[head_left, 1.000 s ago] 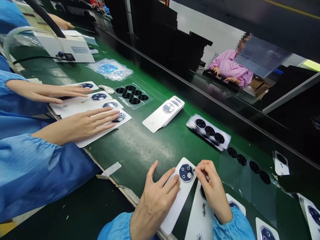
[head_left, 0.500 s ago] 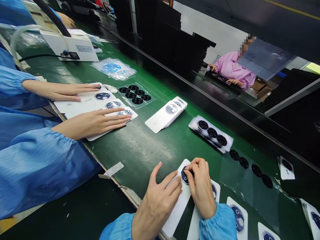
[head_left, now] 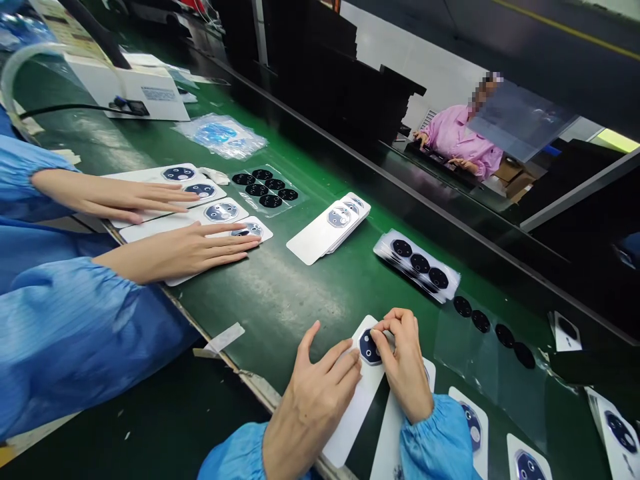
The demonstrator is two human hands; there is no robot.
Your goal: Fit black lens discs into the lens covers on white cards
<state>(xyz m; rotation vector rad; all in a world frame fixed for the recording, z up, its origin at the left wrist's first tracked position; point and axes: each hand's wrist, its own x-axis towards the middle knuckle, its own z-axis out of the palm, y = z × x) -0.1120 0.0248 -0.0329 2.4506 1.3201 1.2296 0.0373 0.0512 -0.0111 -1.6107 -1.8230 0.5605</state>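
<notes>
A white panel (head_left: 361, 404) with rounded corners lies before me, a dark octagonal camera-like patch (head_left: 369, 347) with small rings near its top end. My left hand (head_left: 320, 395) is open, thumb raised and fingertips against the panel's left edge beside the patch. At the patch's right edge, thumb and index finger of my right hand (head_left: 406, 363) are pinched together; what they hold, if anything, is hidden. Partly under my right forearm lies a second white panel (head_left: 387, 437). More such panels (head_left: 471, 427) lie farther right.
A co-worker's hands (head_left: 183, 250) rest flat on similar panels at left. Beyond are a panel stack (head_left: 327, 230), a pile of sheets with black discs (head_left: 419, 264), a clear disc sheet (head_left: 265, 189) and another clear sheet (head_left: 493, 373). A person in pink (head_left: 463, 140) sits across.
My right fingers have shifted slightly, and more of the dark patch shows beside them. The co-worker's upper hand has slid back, uncovering patches. The whole view has shifted a little.
</notes>
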